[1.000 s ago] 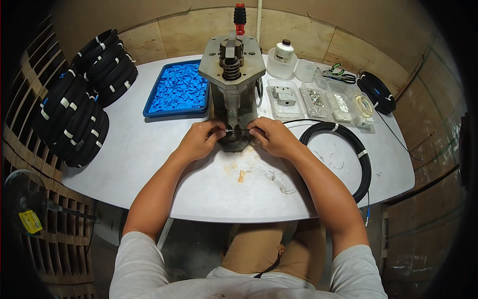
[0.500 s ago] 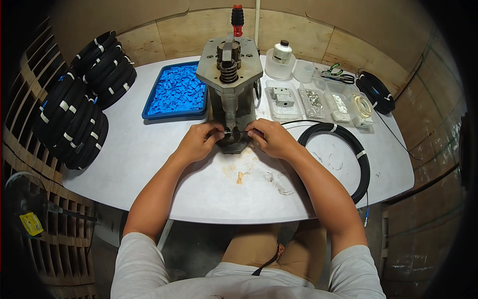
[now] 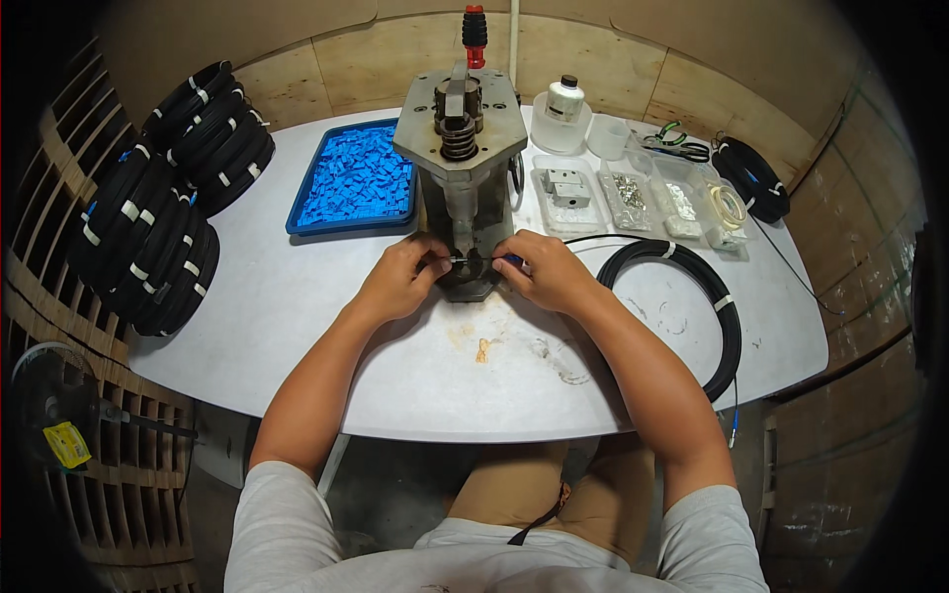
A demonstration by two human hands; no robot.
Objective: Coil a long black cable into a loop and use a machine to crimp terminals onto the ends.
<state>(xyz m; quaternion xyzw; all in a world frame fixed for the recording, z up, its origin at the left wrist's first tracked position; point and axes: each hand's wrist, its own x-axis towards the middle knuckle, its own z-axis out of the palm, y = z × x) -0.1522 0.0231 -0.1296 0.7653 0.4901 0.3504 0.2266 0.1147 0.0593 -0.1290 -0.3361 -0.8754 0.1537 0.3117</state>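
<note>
A metal hand press (image 3: 458, 163) with a coiled spring and a black-and-red handle stands upright in front of me. At its base, my left hand (image 3: 403, 277) pinches a small silvery piece, its kind too small to tell. My right hand (image 3: 542, 269) is closed at the other side of the base, gripping a black cable (image 3: 603, 237) with a bit of blue at the fingertips. That cable runs back to a black coil (image 3: 732, 314) tied with white bands, lying beside my right forearm. The exact contact between the pieces and the press is hidden by fingers.
A blue tray (image 3: 354, 178) of small blue parts is left of the press. Stacked black cable coils (image 3: 148, 237) fill the table's left side. At the right rear are clear boxes of small parts (image 3: 628, 201), a white bottle (image 3: 565, 99), pliers (image 3: 674, 143) and another coil (image 3: 751, 183).
Both hands stay at the press base. More blue shows at my right fingertips than before. The whole view has shifted slightly.
</note>
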